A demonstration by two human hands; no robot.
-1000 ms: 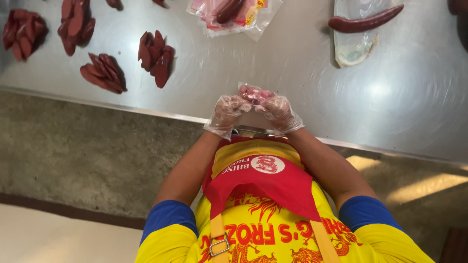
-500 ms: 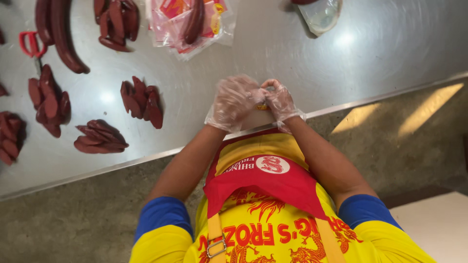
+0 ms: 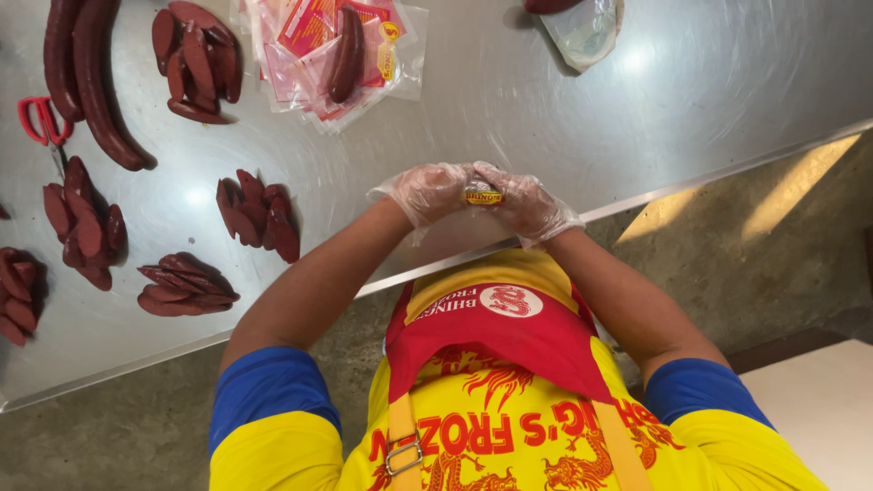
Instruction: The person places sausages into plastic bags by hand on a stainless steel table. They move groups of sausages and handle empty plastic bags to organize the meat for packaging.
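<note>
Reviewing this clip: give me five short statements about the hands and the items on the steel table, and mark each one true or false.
1. Both hands wear clear plastic gloves. True: the left hand and right hand are both gloved.
2. The hands hold a small packet between them. True: a small yellow and red packet sits between the fingers.
3. The red-handled scissors lie beside the right hand. False: the scissors lie at the far left edge of the picture, away from both hands.
4. All the sausages on the table are sliced. False: whole sausages lie at the upper left, beside the sliced piles.
5. One sausage lies on a heap of clear bags. True: the bagged sausage rests there.
</note>
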